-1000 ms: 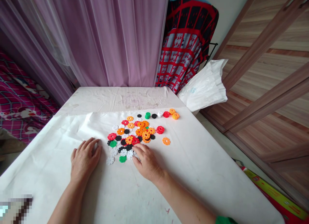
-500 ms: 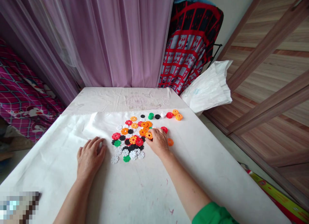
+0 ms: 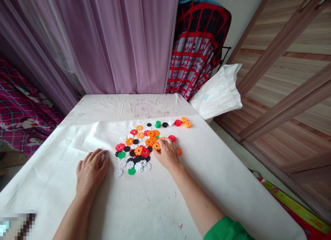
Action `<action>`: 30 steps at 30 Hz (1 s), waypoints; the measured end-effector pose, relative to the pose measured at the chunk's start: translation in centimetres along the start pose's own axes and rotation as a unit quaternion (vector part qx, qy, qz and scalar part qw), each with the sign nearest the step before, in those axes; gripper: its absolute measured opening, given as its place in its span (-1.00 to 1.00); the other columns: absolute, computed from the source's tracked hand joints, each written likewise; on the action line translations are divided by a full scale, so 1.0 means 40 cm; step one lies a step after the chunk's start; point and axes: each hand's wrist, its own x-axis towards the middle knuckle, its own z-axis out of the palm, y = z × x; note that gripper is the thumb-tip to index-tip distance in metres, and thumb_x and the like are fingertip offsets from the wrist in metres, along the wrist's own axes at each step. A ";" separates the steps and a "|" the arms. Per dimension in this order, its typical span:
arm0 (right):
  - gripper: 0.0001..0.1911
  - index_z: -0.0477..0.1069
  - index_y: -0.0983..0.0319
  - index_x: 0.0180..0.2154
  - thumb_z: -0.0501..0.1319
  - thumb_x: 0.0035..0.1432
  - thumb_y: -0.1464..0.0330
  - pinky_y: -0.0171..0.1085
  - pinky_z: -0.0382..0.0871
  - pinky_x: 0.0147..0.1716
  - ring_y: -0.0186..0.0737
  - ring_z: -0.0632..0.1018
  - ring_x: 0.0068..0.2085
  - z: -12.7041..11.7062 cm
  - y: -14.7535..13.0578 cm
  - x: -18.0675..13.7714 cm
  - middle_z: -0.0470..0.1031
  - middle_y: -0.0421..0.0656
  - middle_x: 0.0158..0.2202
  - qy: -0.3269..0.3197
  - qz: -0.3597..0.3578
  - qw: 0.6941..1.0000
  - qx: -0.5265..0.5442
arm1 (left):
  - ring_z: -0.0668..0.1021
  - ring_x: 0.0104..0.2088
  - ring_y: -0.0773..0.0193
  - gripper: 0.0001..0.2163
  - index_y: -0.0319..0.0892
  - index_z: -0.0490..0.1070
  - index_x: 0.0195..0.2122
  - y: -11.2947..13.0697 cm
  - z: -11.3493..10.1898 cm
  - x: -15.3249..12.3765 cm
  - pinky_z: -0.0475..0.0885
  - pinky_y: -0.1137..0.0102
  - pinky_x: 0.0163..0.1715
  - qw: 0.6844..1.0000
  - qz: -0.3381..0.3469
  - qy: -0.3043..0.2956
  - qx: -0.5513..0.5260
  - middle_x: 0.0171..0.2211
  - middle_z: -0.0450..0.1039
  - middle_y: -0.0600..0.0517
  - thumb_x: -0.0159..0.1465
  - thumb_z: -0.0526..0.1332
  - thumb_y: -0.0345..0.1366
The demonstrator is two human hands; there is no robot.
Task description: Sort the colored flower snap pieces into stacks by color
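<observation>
A pile of flat plastic snowflake discs point(image 3: 141, 147) in orange, red, white, black and green lies on a white cloth point(image 3: 144, 198) over the table. My left hand point(image 3: 90, 172) rests flat on the cloth, fingers stretched out, just left of the pile. My right hand point(image 3: 167, 153) is over the pile's right edge, fingertips curled down onto an orange disc point(image 3: 156, 146). A red disc point(image 3: 171, 138) and another orange disc point(image 3: 179, 151) peek out beside that hand.
A row of small stacked discs point(image 3: 172, 123) stands further back. A white plastic bag point(image 3: 219, 93) hangs off the table's right back corner. Purple curtains point(image 3: 116, 40) and a red patterned cloth point(image 3: 199, 43) are behind; wooden panels point(image 3: 287, 78) are at right.
My right hand moved from the white discs at the pile's near edge to the orange discs at its right side. The left hand has stayed put.
</observation>
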 end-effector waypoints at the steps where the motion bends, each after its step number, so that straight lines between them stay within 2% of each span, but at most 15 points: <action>1: -0.77 0.49 0.16 -0.13 0.33 0.13 0.36 -0.08 0.37 0.00 0.02 0.50 -0.01 0.003 -0.003 0.002 0.62 -0.06 -0.14 -0.008 0.007 1.000 -0.001 | 0.37 0.30 -0.10 -0.59 -0.06 0.52 0.10 0.000 0.000 0.000 0.20 -0.12 0.29 1.000 0.000 0.000 0.000 0.24 0.44 -0.13 0.40 0.00 -0.09; 5: -0.74 0.46 0.15 -0.12 0.32 0.10 0.44 -0.13 0.38 0.01 -0.05 0.52 -0.04 0.024 -0.008 -0.007 0.60 -0.10 -0.12 -0.004 0.013 0.999 0.036 | 0.38 0.29 -0.10 -0.60 -0.05 0.52 0.09 0.004 -0.003 0.000 0.20 -0.13 0.29 1.000 -0.002 0.002 -0.001 0.24 0.44 -0.13 0.39 0.00 -0.09; 8: -0.69 0.45 0.17 -0.09 0.34 0.07 0.41 -0.14 0.39 0.01 -0.06 0.52 -0.04 0.031 -0.012 -0.019 0.58 -0.07 -0.09 0.005 0.007 0.999 0.049 | 0.36 0.31 -0.11 -0.57 -0.08 0.51 0.10 0.007 -0.005 -0.001 0.19 -0.13 0.30 1.000 -0.008 -0.007 0.001 0.26 0.42 -0.13 0.40 -0.03 -0.06; 12: -0.70 0.46 0.20 -0.09 0.34 0.11 0.33 -0.13 0.38 -0.01 -0.03 0.52 -0.05 0.025 -0.019 -0.021 0.58 -0.03 -0.10 0.009 0.012 1.000 0.018 | 0.34 0.33 -0.09 -0.57 -0.07 0.49 0.11 0.011 -0.007 -0.001 0.16 -0.12 0.32 1.000 -0.012 -0.012 0.000 0.27 0.41 -0.13 0.40 -0.03 -0.06; 17: -0.77 0.46 0.16 -0.15 0.33 0.11 0.34 -0.14 0.39 -0.07 -0.02 0.52 -0.10 0.025 -0.022 -0.014 0.60 -0.06 -0.16 -0.005 0.006 1.000 -0.003 | 0.35 0.31 -0.10 -0.57 -0.07 0.50 0.11 0.011 -0.007 -0.001 0.17 -0.12 0.31 1.000 -0.010 -0.007 -0.001 0.26 0.42 -0.13 0.40 -0.03 -0.08; 24: -0.61 0.42 0.21 -0.04 0.28 0.03 0.39 -0.11 0.44 -0.01 -0.02 0.57 -0.08 0.030 -0.012 -0.033 0.61 -0.02 -0.11 0.073 0.008 0.993 0.090 | 0.35 0.32 -0.06 -0.59 -0.03 0.50 0.09 0.012 -0.006 -0.002 0.15 -0.10 0.32 1.000 -0.020 -0.009 0.000 0.27 0.42 -0.10 0.40 -0.02 -0.08; 27: -0.58 0.40 0.21 -0.02 0.27 0.02 0.39 -0.11 0.47 -0.03 -0.03 0.59 -0.09 0.016 0.000 -0.041 0.61 -0.03 -0.11 0.089 -0.003 0.988 0.122 | 0.33 0.34 -0.05 -0.57 -0.06 0.49 0.11 0.015 -0.008 -0.004 0.13 -0.10 0.33 1.000 -0.023 -0.017 0.003 0.28 0.40 -0.10 0.41 -0.06 -0.08; 30: -0.56 0.39 0.21 0.01 0.25 0.03 0.37 -0.11 0.49 -0.04 -0.05 0.60 -0.11 -0.013 0.043 -0.050 0.62 -0.02 -0.11 0.111 0.006 0.985 0.135 | 0.32 0.34 -0.04 -0.56 -0.05 0.48 0.12 0.017 -0.011 -0.007 0.13 -0.08 0.33 1.000 -0.022 -0.020 0.005 0.29 0.40 -0.09 0.41 -0.07 -0.08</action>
